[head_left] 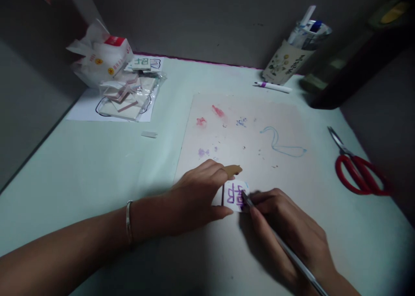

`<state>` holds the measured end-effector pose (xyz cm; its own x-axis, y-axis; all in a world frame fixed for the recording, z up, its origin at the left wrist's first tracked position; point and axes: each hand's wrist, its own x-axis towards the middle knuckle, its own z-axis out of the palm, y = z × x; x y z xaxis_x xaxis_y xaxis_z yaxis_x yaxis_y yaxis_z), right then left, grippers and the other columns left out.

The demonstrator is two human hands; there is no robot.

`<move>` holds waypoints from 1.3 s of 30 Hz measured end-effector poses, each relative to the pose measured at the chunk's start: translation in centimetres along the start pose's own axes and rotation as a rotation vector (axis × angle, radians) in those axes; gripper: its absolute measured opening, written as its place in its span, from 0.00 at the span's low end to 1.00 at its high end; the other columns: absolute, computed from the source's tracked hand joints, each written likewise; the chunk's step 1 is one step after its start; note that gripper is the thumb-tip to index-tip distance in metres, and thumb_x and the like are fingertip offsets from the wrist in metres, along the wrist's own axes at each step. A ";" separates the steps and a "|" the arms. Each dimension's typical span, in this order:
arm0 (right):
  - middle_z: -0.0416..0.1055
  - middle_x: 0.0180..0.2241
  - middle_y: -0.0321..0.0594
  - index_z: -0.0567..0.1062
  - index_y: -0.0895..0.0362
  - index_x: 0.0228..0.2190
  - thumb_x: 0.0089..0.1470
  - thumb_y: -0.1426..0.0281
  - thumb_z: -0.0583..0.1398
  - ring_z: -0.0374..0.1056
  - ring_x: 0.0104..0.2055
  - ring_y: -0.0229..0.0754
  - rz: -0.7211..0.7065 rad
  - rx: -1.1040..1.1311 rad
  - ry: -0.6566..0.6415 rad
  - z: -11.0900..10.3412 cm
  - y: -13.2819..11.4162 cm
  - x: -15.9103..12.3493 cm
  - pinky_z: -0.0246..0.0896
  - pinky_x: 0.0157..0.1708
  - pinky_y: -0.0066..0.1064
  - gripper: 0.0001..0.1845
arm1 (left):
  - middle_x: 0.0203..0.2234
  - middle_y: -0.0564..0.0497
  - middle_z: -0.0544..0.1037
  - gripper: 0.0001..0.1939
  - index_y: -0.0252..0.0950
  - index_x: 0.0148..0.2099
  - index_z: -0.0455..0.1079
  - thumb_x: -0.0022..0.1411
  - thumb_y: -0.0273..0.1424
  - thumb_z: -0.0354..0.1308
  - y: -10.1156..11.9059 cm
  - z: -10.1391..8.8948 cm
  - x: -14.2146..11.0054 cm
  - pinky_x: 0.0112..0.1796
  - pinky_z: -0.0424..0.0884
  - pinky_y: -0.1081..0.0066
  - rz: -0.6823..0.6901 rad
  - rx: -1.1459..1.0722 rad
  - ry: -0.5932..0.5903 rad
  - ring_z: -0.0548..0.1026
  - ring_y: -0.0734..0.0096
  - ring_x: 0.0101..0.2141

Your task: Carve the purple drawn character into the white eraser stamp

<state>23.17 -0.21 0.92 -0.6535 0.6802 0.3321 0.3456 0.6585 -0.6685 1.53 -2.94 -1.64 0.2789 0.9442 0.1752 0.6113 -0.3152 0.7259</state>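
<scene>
A small white block [239, 203] lies on the marked sheet, with purple characters drawn on its face. My left hand [201, 196] pinches this block from its left side, thumb along the near edge and fingers along the far edge. A tan piece [232, 171] shows by the left fingertips; I cannot make out what it is. My right hand [285, 226] grips a slim silver pen-shaped tool [293, 255], held like a pencil. Its dark tip meets or hovers just over the right part of the purple characters.
Under my hands is a pale sheet [223, 136] with red, blue and purple marks and crumbs. Red-handled scissors [353, 170] lie right. Behind are a purple marker [273, 87] and pen cup [287, 60]. Back left are bagged blocks [129, 99] and crumpled packaging [100, 56].
</scene>
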 end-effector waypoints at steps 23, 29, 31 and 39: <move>0.74 0.34 0.38 0.70 0.54 0.33 0.62 0.76 0.59 0.73 0.33 0.38 0.112 0.033 0.048 -0.2 0.2 0.1 0.64 0.28 0.28 0.06 | 0.48 0.46 0.78 0.39 0.34 0.63 0.61 0.52 0.31 0.72 0.1 -0.1 0.0 0.47 0.73 0.60 0.011 0.021 -0.005 0.74 0.56 0.48; 0.75 0.36 0.38 0.73 0.53 0.34 0.62 0.75 0.61 0.72 0.34 0.36 0.205 0.055 0.177 -0.4 -0.3 -0.1 0.64 0.30 0.27 0.05 | 0.47 0.47 0.78 0.39 0.35 0.64 0.61 0.53 0.31 0.72 0.1 -0.2 0.0 0.48 0.73 0.61 0.005 0.030 -0.016 0.73 0.57 0.48; 0.74 0.36 0.38 0.73 0.54 0.35 0.61 0.74 0.62 0.72 0.34 0.36 0.237 0.052 0.209 -0.5 -0.3 -0.2 0.64 0.31 0.26 0.04 | 0.47 0.47 0.78 0.39 0.35 0.64 0.61 0.53 0.31 0.72 0.0 -0.2 0.0 0.48 0.73 0.61 0.001 0.026 -0.015 0.74 0.57 0.48; 0.74 0.34 0.40 0.71 0.53 0.33 0.62 0.72 0.61 0.74 0.33 0.40 0.193 0.064 0.026 -0.9 0.1 0.0 0.66 0.29 0.28 0.04 | 0.49 0.45 0.77 0.40 0.35 0.64 0.60 0.51 0.29 0.72 -0.2 0.4 -0.2 0.49 0.73 0.59 0.016 -0.019 0.026 0.73 0.56 0.49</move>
<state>23.86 0.14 1.47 -0.5613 0.8006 0.2099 0.4187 0.4935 -0.7623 1.58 -3.12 -2.09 0.2694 0.9413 0.2036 0.5927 -0.3287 0.7353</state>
